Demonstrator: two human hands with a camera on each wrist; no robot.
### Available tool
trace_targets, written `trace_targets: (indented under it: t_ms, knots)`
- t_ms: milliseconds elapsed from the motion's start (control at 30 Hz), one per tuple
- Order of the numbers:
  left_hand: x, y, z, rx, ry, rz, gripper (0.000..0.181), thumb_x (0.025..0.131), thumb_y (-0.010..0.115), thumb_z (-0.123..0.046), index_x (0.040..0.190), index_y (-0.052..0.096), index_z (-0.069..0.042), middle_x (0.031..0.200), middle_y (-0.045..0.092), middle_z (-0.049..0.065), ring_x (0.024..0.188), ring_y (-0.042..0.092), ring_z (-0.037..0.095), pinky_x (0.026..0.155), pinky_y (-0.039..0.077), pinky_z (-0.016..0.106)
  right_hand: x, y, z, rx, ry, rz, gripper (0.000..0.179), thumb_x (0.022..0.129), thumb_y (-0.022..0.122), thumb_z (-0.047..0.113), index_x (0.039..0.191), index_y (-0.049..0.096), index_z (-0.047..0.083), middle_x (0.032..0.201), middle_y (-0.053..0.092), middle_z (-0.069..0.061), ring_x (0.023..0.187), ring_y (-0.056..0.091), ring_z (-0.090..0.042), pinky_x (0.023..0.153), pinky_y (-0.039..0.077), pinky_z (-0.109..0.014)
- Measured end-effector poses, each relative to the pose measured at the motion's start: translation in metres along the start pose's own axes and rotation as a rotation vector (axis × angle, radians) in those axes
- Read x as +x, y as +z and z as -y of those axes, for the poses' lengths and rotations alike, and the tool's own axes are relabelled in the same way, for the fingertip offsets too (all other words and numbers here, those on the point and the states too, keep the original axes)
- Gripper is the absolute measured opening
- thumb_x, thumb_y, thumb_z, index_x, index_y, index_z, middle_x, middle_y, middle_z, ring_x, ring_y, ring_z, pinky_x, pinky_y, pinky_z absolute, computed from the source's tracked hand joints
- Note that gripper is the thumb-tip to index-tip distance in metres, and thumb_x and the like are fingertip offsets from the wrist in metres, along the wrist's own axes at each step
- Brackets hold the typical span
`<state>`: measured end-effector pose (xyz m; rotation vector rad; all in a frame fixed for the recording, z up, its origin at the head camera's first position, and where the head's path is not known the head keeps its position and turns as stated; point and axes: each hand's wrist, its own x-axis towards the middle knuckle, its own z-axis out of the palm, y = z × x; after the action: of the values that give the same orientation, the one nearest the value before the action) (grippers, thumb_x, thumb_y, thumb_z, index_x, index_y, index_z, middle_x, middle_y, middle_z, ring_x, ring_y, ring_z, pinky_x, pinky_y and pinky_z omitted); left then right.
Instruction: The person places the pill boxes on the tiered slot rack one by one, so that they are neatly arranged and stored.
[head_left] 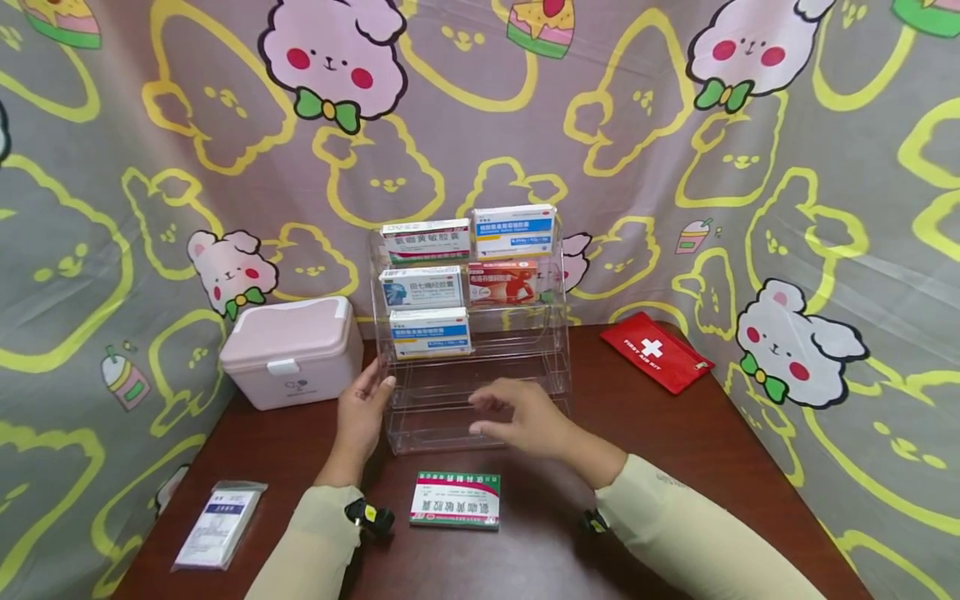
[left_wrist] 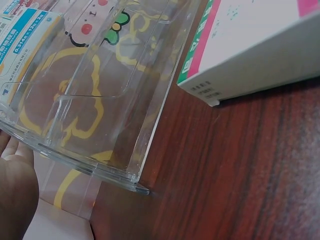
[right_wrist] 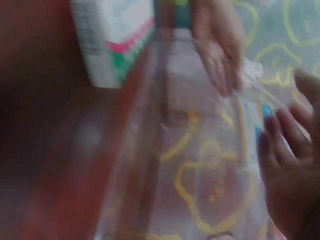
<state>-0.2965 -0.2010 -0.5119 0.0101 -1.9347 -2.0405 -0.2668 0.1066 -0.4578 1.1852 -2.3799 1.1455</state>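
Observation:
A clear tiered display rack (head_left: 480,398) stands on the table, holding several medicine boxes in its upper tiers. In the head view my left hand (head_left: 363,408) is at the rack's left side, fingers fairly straight along its edge. My right hand (head_left: 528,421) hovers before the lower tiers with loosely bent fingers and nothing in them; the right wrist view shows those fingers (right_wrist: 285,135) too, blurred. Nearest me lies a green-and-white medicine box (head_left: 455,501), its print upside down. A blue-and-white medicine box (head_left: 429,333) sits at the left of the third tier.
Left of the rack is a pink lidded case (head_left: 292,354). A red first aid pouch (head_left: 656,352) lies to the right. At the front left is a plastic-wrapped white pack (head_left: 220,527). Patterned cloth (head_left: 480,117) encloses the table's back and sides.

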Motion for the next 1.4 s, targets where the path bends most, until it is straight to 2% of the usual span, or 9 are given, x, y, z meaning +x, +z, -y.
trace_targets:
  t_ms: [100, 200, 300, 433, 633, 800, 1000, 1233, 1400]
  knots:
    - [-0.001, 0.001, 0.000, 0.001, 0.008, -0.005, 0.056, 0.108, 0.067, -0.004, 0.161, 0.050, 0.000, 0.168, 0.048, 0.018, 0.157, 0.044, 0.033, 0.110, 0.049, 0.010, -0.023, 0.006, -0.002, -0.018, -0.042, 0.192, 0.043, 0.092, 0.091, 0.032, 0.127, 0.078, 0.010, 0.116, 0.080, -0.005, 0.104, 0.074, -0.016, 0.090, 0.066, -0.034]
    - [-0.001, 0.005, 0.002, -0.003, 0.022, 0.021, 0.057, 0.108, 0.067, -0.006, 0.161, 0.049, 0.001, 0.169, 0.046, 0.019, 0.158, 0.042, 0.034, 0.111, 0.048, 0.011, -0.044, 0.012, -0.009, -0.074, -0.029, 0.321, 0.046, 0.093, 0.089, 0.038, 0.130, 0.077, 0.012, 0.121, 0.078, -0.002, 0.111, 0.073, -0.015, 0.095, 0.064, -0.034]
    - [0.000, 0.006, 0.003, -0.003, 0.036, 0.028, 0.057, 0.108, 0.068, -0.006, 0.161, 0.049, 0.001, 0.168, 0.047, 0.019, 0.158, 0.043, 0.035, 0.111, 0.049, 0.010, -0.057, 0.019, -0.016, -0.129, -0.015, 0.368, 0.049, 0.091, 0.090, 0.041, 0.130, 0.077, 0.014, 0.125, 0.076, 0.003, 0.118, 0.070, -0.013, 0.102, 0.062, -0.034]
    - [0.000, 0.000, 0.002, -0.001, 0.045, -0.003, 0.056, 0.107, 0.067, -0.004, 0.161, 0.050, 0.001, 0.167, 0.049, 0.018, 0.157, 0.044, 0.034, 0.110, 0.049, 0.010, -0.061, 0.031, -0.020, -0.136, 0.006, 0.402, 0.061, 0.085, 0.094, 0.047, 0.133, 0.075, 0.014, 0.130, 0.073, 0.005, 0.127, 0.066, -0.014, 0.112, 0.057, -0.036]
    - [-0.002, -0.003, -0.001, 0.003, 0.033, 0.003, 0.057, 0.108, 0.067, -0.006, 0.162, 0.048, -0.001, 0.168, 0.049, 0.015, 0.158, 0.045, 0.029, 0.115, 0.048, 0.013, -0.065, 0.041, -0.021, -0.192, 0.070, 0.471, 0.078, 0.079, 0.095, 0.056, 0.141, 0.069, 0.017, 0.135, 0.069, 0.004, 0.125, 0.062, -0.010, 0.112, 0.056, -0.033]
    - [-0.001, 0.001, 0.001, -0.008, 0.046, -0.002, 0.056, 0.107, 0.067, -0.002, 0.161, 0.049, 0.002, 0.167, 0.049, 0.020, 0.157, 0.045, 0.034, 0.112, 0.048, 0.011, -0.070, 0.047, -0.023, -0.238, 0.093, 0.478, 0.082, 0.078, 0.094, 0.060, 0.144, 0.068, 0.019, 0.134, 0.069, 0.004, 0.126, 0.062, -0.012, 0.112, 0.056, -0.033]
    - [0.000, 0.002, 0.001, -0.027, 0.049, -0.001, 0.056, 0.107, 0.067, -0.002, 0.160, 0.050, 0.003, 0.166, 0.050, 0.020, 0.157, 0.045, 0.034, 0.113, 0.049, 0.012, -0.072, 0.055, -0.022, -0.302, 0.092, 0.444, 0.079, 0.079, 0.091, 0.064, 0.139, 0.070, 0.016, 0.127, 0.071, 0.003, 0.125, 0.062, -0.018, 0.114, 0.055, -0.036]
    - [0.000, 0.001, 0.001, -0.013, 0.048, 0.003, 0.056, 0.107, 0.066, -0.001, 0.160, 0.048, 0.004, 0.167, 0.047, 0.020, 0.158, 0.043, 0.035, 0.113, 0.048, 0.012, -0.071, 0.055, -0.022, -0.278, 0.157, 0.421, 0.072, 0.078, 0.094, 0.056, 0.135, 0.073, 0.016, 0.128, 0.072, 0.001, 0.127, 0.063, -0.023, 0.115, 0.055, -0.042]
    - [0.000, 0.001, 0.000, -0.010, 0.051, 0.002, 0.056, 0.107, 0.066, -0.001, 0.160, 0.048, 0.004, 0.167, 0.047, 0.022, 0.158, 0.043, 0.037, 0.111, 0.048, 0.010, -0.072, 0.046, -0.026, -0.195, 0.182, 0.348, 0.074, 0.072, 0.102, 0.046, 0.130, 0.072, 0.012, 0.128, 0.074, -0.002, 0.123, 0.068, -0.021, 0.111, 0.058, -0.041]
